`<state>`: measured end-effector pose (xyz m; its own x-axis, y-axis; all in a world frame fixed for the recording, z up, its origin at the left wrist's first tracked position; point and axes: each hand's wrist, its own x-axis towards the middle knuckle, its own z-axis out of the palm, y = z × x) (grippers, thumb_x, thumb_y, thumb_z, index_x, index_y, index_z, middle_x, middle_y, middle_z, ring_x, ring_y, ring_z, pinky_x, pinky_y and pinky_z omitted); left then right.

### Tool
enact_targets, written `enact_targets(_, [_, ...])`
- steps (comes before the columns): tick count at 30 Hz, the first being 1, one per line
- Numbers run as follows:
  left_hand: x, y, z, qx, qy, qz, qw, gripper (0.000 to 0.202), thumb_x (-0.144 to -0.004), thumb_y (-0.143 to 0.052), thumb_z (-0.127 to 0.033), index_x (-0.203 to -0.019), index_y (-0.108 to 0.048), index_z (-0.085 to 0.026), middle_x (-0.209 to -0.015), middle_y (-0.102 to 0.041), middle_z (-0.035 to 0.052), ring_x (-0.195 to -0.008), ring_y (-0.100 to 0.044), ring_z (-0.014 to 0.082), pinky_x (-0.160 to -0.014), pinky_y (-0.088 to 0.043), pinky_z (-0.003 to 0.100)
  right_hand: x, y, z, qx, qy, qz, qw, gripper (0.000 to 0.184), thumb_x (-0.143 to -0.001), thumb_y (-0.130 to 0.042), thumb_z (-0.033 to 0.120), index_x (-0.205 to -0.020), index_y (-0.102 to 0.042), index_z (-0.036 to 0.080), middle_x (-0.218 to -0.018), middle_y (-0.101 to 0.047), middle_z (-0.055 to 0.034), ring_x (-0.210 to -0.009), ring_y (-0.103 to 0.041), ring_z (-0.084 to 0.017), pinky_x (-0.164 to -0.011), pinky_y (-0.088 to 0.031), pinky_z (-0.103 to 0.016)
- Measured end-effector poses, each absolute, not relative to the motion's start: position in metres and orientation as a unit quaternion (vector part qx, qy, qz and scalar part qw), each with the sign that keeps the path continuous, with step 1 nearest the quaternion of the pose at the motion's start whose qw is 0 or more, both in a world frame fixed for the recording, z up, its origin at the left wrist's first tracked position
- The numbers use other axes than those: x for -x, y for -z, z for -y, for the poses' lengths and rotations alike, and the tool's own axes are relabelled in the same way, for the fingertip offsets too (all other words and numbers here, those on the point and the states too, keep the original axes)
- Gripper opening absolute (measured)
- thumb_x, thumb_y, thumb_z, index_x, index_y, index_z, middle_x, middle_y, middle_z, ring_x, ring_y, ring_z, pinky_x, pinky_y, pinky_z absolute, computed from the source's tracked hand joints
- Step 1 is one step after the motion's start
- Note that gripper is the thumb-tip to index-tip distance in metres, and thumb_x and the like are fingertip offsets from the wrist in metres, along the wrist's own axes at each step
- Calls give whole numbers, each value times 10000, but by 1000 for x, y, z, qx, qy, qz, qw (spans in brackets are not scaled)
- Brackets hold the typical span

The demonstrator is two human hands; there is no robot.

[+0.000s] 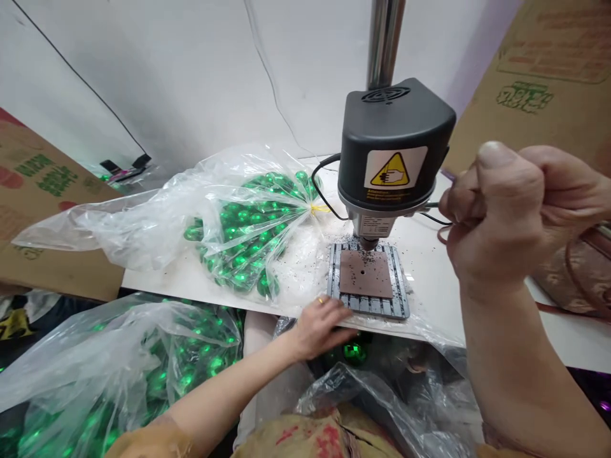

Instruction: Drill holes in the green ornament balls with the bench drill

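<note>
Left hand (321,327) by drill press (394,143); bagged green balls (252,242), cardboard boxes (520,95) flanking.

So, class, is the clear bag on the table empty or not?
Not empty: the bag holds shiny green balls, which show through its clear plastic.

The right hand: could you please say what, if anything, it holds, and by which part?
That cannot be told: the curled right hand hides anything inside it.
</note>
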<state>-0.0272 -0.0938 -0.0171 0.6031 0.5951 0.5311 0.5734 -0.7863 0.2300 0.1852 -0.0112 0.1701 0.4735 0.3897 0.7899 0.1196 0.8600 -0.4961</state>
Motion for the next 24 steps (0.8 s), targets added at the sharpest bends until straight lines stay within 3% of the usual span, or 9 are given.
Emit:
enact_targets(2, [41, 6, 61, -837, -310, -450, 3, 175, -954, -476, -210, -1103, -564, -183, -949, -666, 84, -871, -619, 198, -794, -491, 326, -184, -170, 11, 248, -79, 506, 822, 431, -813, -577, 113, -454, -353, 191, -400, -304, 72, -381, -386, -56, -426, -208, -274])
enact_targets(7, [74, -22, -32, -709, -64, -699, -68, 401, -897, -386, -46, -1252, -555, -122, -1299, -554, 212, -1244, -499, 335, -985, -443, 458, -182, -171, 13, 251, -83, 509, 819, 438, -827, -541, 100, -473, -292, 170, -414, -286, 79, -389, -374, -14, -418, -200, -240])
enact_targets(9, [81, -26, -57, -673, -26, -736, -67, 444, -900, -346, -30, -1302, -525, -92, -1338, -520, 245, -1285, -467, 362, -1010, -422, 500, -181, -170, 14, 247, -81, 508, 821, 441, -825, -536, 93, -472, -283, 166, -416, -282, 79, -395, -381, -11, -416, -207, -235])
enact_targets(13, [89, -24, -82, -650, -39, -757, -55, 414, -934, -326, -74, -1302, -517, -90, -1308, -527, 260, -1222, -509, 372, -974, -436, 532, -181, -170, 14, 245, -73, 502, 826, 430, -822, -545, 107, -466, -310, 163, -419, -299, 79, -399, -385, -13, -414, -218, -238])
enact_targets(17, [94, -22, -85, -675, -69, -734, -23, 291, -934, -495, -217, -1208, -569, -151, -1305, -520, 207, -1188, -522, 350, -954, -452, 466, -180, -169, 12, 234, -73, 496, 833, 427, -806, -546, 95, -461, -304, 165, -418, -295, 77, -393, -371, -15, -409, -208, -247])
enact_targets(21, [94, -20, -76, -731, -98, -675, 36, 289, -883, -629, -341, -1122, -595, -184, -1106, -603, 117, -1032, -579, 259, -911, -467, 357, -178, -169, 12, 226, -70, 489, 840, 418, -792, -544, 84, -455, -311, 167, -411, -272, 73, -383, -353, -16, -406, -188, -257])
enact_targets(24, [91, -13, -67, -761, -174, -610, 135, 233, -898, -593, -390, -1008, -635, -188, -963, -614, 66, -885, -586, 207, -867, -472, 328, -178, -170, 13, 234, -73, 488, 838, 419, -801, -543, 99, -466, -302, 169, -414, -277, 69, -386, -357, -21, -411, -187, -260])
